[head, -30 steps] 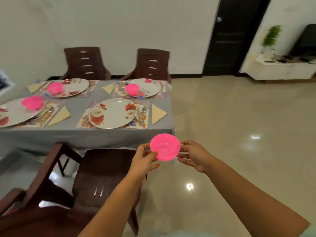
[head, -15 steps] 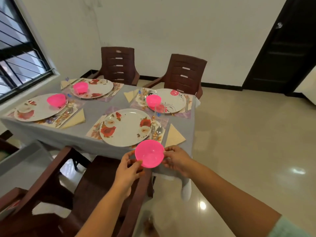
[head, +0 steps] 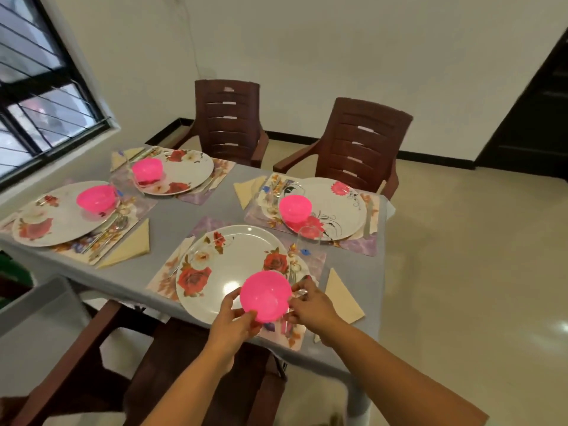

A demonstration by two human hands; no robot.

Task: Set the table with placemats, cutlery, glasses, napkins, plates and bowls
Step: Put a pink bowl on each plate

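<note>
A: Where is the bowl (head: 265, 295) right now?

B: Held above the near right edge of the nearest plate (head: 238, 272), mouth tipped toward the camera. The left hand (head: 235, 319) grips its lower left rim, the right hand (head: 309, 304) pinches its right rim. Both sit equally close, one on each side.

A: So which way does it need to go?

B: My guess is forward and slightly left, down onto the plate. It is round, so there is no long side to line up; it only needs levelling.

A: Anything in the way?

B: A clear glass (head: 309, 238) stands just beyond the plate's right rim, and cutlery (head: 292, 276) lies just past the right fingers. A folded napkin (head: 342, 298) lies further right on the surface (head: 181, 216).

A: And the other places?

B: Three plates already carry pink bowls, so this looks like the last one.
</note>
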